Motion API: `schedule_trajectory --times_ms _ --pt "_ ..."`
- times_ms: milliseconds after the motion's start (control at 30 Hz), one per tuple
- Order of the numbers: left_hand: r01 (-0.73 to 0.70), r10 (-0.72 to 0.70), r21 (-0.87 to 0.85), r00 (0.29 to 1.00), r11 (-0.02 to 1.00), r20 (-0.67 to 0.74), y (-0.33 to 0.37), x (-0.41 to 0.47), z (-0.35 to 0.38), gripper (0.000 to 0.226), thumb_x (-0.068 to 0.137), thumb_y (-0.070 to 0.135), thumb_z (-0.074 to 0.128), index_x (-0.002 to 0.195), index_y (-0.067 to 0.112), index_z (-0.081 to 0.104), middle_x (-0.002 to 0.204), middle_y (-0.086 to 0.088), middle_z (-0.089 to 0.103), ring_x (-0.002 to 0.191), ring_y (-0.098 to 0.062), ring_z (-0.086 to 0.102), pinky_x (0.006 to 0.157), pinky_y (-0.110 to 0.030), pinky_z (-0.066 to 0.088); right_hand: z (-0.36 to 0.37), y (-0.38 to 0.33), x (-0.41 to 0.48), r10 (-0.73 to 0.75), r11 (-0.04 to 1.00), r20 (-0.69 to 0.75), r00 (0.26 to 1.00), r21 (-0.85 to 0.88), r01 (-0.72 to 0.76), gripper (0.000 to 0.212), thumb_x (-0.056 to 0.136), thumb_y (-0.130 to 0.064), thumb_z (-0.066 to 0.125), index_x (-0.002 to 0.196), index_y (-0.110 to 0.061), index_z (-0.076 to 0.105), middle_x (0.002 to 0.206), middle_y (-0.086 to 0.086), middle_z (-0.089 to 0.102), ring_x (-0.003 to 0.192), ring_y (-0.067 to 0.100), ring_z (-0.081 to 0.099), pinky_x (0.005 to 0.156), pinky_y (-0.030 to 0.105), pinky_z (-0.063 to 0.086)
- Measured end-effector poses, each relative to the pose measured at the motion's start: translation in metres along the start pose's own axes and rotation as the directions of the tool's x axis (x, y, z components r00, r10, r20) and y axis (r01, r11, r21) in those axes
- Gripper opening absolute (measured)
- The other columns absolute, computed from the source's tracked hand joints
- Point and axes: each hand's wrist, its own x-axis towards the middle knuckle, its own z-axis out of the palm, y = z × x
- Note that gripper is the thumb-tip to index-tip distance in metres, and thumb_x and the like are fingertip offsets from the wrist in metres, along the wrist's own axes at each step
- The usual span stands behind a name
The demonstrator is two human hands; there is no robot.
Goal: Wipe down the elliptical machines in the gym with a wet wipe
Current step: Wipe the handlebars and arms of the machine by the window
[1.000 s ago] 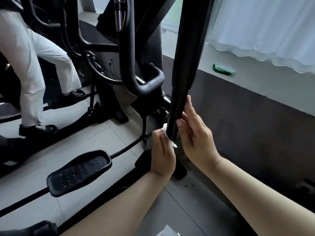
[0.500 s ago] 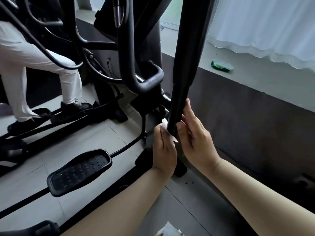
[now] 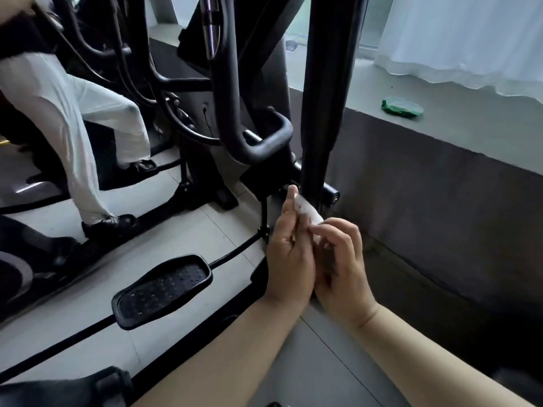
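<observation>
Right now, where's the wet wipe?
Head view, centre: the wet wipe lies along the left hand, pinched by the right hand, beside the foot of the black upright.

Both bare forearms reach forward, grips side by side. The left grip (image 3: 289,259) points its fingers up, nearly straight, with the wipe (image 3: 308,210) lying against them. The right grip (image 3: 342,265) is curled, fingertips pinching the wipe's lower end.
</observation>
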Motion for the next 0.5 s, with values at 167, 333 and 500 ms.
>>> schedule_trajectory --times_ms 167,333,500 --pt "-0.071 0.071 0.0 0.992 0.997 0.104 0.019 -0.002 -0.007 0.047 0.104 0.024 0.039 0.151 0.028 0.043 0.155 0.002 0.049 0.145 -0.007 0.042 0.122 -0.032 0.033 0.016 -0.012 0.003 0.098 0.995 -0.037 0.995 0.031 -0.097 0.075 0.074 0.012 0.079 0.136 -0.013 0.046 0.131 -0.012 0.035 0.121 -0.003 0.047 0.101 0.022 0.047" --pt "-0.163 0.155 0.038 0.974 0.986 0.165 0.03 0.018 -0.024 0.043 0.103 0.027 0.044 0.143 0.019 0.057 0.13 0.004 0.069 0.128 -0.011 0.06 0.114 -0.042 0.045 0.008 -0.015 0.036 0.036 0.995 -0.264 0.964 -0.079 -0.059 0.022 0.091 0.006 0.057 0.11 -0.005 0.064 0.115 0.008 0.051 0.109 0.004 0.053 0.095 0.022 0.047" --pt "-0.24 0.212 0.054 0.926 0.969 0.312 0.042 0.039 -0.038 0.043 0.104 0.026 0.048 0.144 0.011 0.056 0.122 0.0 0.073 0.116 -0.016 0.069 0.102 -0.044 0.054 0.027 -0.026 0.024 0.086 0.976 -0.349 0.933 -0.158 -0.149 0.024 0.092 0.014 0.057 0.112 0.005 0.067 0.12 0.016 0.057 0.117 0.015 0.057 0.102 0.027 0.046"
